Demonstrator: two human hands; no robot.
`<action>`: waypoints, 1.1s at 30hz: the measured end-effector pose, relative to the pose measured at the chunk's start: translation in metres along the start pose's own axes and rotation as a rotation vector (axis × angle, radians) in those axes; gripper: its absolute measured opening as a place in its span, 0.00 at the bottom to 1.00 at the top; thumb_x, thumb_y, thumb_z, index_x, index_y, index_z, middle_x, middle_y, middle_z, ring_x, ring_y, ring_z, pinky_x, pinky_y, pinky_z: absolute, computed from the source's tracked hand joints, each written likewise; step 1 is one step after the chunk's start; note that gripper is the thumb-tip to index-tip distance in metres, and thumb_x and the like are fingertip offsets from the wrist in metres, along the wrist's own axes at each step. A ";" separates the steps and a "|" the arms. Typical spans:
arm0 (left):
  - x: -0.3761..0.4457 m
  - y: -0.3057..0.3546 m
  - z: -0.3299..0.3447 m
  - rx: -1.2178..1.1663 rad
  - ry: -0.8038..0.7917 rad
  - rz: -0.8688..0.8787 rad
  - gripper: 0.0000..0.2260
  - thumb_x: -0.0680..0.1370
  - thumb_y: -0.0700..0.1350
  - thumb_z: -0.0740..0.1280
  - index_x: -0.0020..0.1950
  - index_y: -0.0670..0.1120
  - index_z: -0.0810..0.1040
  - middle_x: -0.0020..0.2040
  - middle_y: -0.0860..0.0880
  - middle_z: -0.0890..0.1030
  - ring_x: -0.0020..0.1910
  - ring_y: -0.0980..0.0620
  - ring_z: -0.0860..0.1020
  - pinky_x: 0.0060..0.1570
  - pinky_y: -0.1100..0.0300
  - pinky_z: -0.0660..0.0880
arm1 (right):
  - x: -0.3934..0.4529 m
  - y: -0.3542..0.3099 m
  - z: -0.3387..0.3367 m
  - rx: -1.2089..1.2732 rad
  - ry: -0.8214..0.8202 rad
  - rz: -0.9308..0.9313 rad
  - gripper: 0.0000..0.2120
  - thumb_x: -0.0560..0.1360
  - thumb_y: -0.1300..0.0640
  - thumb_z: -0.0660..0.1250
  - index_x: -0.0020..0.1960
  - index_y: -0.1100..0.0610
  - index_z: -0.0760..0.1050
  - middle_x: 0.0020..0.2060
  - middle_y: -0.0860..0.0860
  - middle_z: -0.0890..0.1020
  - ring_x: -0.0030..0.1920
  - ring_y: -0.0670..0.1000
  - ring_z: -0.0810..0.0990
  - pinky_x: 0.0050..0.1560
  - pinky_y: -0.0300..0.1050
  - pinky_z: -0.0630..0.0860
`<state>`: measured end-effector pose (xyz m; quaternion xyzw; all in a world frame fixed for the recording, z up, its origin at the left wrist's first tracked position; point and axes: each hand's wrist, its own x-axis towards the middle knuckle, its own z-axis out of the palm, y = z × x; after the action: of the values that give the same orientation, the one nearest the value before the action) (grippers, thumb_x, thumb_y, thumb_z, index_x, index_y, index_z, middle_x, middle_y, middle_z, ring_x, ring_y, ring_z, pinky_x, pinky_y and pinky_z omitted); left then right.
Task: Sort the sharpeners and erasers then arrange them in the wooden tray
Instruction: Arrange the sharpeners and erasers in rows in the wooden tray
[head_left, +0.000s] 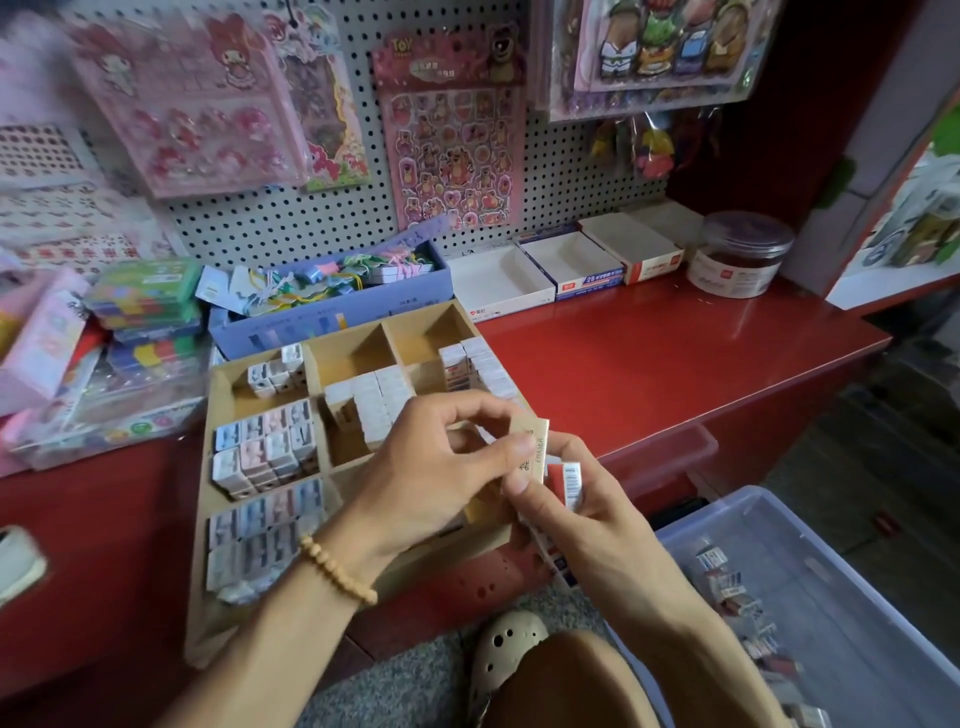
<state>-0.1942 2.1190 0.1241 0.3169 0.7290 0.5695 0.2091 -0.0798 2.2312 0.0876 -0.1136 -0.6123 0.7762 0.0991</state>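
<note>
A wooden tray (224, 384) with several compartments sits on the red counter. Its left compartments hold rows of small boxed sharpeners (265, 447), and the middle and right ones hold white erasers (374, 397). My right hand (582, 512) grips a stack of red-and-white erasers (566, 480) over the tray's near right corner. My left hand (441, 462), with a bead bracelet at the wrist, pinches a beige eraser (535, 447) at the top of that stack.
A clear plastic bin (831, 587) with several loose erasers stands at the lower right. Empty white boxes (498, 280), a lidded jar (740, 254) and a blue box (332, 312) line the back. Sticker sheets hang on the pegboard. My shoe (506, 654) is below.
</note>
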 end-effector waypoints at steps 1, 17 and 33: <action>-0.005 -0.003 0.000 -0.050 0.028 -0.032 0.04 0.74 0.40 0.74 0.46 0.48 0.84 0.41 0.48 0.85 0.40 0.46 0.84 0.40 0.53 0.80 | -0.001 0.003 0.002 0.002 0.001 0.001 0.21 0.72 0.42 0.74 0.60 0.49 0.75 0.38 0.55 0.81 0.39 0.59 0.74 0.42 0.59 0.73; -0.053 0.004 -0.032 -0.371 0.095 -0.204 0.13 0.68 0.41 0.72 0.50 0.37 0.78 0.42 0.41 0.83 0.41 0.47 0.83 0.36 0.60 0.80 | -0.018 0.021 0.037 0.248 -0.056 -0.025 0.25 0.64 0.39 0.80 0.56 0.46 0.78 0.36 0.56 0.79 0.33 0.51 0.76 0.28 0.41 0.71; 0.026 -0.040 -0.125 0.660 0.389 -0.203 0.09 0.68 0.41 0.78 0.40 0.49 0.79 0.38 0.52 0.82 0.42 0.52 0.82 0.42 0.57 0.79 | -0.025 0.022 0.033 0.283 0.029 0.015 0.13 0.71 0.46 0.73 0.53 0.48 0.77 0.41 0.62 0.80 0.34 0.54 0.75 0.29 0.44 0.70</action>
<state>-0.3049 2.0444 0.1201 0.1797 0.9265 0.3305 0.0090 -0.0666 2.1881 0.0749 -0.1142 -0.4943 0.8537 0.1172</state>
